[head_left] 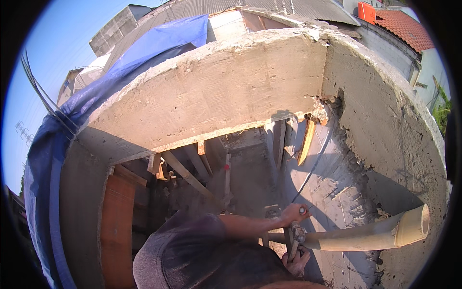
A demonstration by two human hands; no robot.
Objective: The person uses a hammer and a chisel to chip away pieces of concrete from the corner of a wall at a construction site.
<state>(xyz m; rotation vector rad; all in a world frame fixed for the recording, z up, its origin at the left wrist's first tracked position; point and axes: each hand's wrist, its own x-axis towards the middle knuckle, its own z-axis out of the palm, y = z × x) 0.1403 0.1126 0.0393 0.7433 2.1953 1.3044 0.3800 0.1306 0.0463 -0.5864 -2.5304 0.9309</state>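
Lower right of centre: left hand clenched round a rod-like handle; right hand at a wooden bar, its grip indiscernible; bamboo pole just beside.

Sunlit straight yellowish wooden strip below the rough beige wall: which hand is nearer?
Left. In the picture, the left hand is below the wooden strip; the right hand is farther down, beyond the pale bamboo pole.

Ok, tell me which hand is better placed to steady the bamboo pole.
Probably the right hand: though at a bar-like piece, it shows nearer the bamboo pole, just below it. The left hand shows above the pole, closed round a handle-like piece, so looks less free.
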